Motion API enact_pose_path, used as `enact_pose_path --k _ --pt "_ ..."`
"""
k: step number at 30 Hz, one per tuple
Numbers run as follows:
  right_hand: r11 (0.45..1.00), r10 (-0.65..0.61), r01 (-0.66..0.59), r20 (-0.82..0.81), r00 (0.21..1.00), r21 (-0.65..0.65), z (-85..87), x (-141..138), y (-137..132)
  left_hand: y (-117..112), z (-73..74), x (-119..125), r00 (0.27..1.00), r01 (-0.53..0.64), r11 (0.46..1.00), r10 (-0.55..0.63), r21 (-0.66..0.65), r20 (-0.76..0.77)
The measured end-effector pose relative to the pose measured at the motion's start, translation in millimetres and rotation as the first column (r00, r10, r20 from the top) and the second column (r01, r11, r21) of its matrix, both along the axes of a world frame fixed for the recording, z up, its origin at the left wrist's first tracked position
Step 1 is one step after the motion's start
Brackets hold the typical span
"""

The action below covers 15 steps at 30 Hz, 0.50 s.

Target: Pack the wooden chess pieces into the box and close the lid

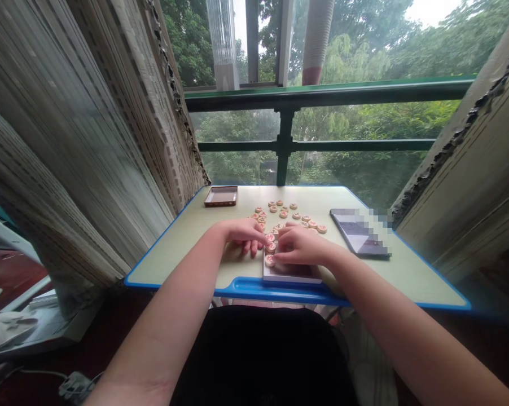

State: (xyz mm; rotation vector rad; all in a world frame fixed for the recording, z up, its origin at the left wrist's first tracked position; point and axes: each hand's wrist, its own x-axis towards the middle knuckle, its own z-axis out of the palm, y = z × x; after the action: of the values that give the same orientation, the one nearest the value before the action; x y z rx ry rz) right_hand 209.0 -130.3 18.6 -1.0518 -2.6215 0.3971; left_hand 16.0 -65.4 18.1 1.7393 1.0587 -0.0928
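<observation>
Closely | hands (pixel 299 243) at round, red-marked discs (pixel 270 260) | shallow rectangular box (pixel 292 277)

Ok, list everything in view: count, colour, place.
Table: one, pale, blue-edged, centre
Box: one, pale-sided, table's near edge
Round pieces: roughly twenty visible, pale, mid-table and at box
Tray: one, brown, table's far left
Tablet: one, dark, table's right
Curtains: two, beige-grey, both sides
Tubes: two, pale, top middle
Railing: one, green, beyond table
Trees: several, green, outside
Clutter: uncounted, mixed, lower left
Clothing: one, black, bottom centre
Arms: two, bare, lower half
Left hand: one, bare, at pieces
Right hand: one, bare, over box
</observation>
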Motion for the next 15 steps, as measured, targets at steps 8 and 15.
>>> enact_pose_path --k 8,15 --pt "0.997 -0.043 0.043 -0.009 0.999 0.059 -3.6 0.6 4.4 4.1 -5.5 -0.5 1.0 0.021 0.999 -0.022 0.028 0.002" --pt "0.997 -0.067 0.069 -0.036 0.997 0.038 -4.8 0.6 6.2 3.9 -6.9 -0.3 1.0 0.018 1.0 -0.019 0.013 0.021"
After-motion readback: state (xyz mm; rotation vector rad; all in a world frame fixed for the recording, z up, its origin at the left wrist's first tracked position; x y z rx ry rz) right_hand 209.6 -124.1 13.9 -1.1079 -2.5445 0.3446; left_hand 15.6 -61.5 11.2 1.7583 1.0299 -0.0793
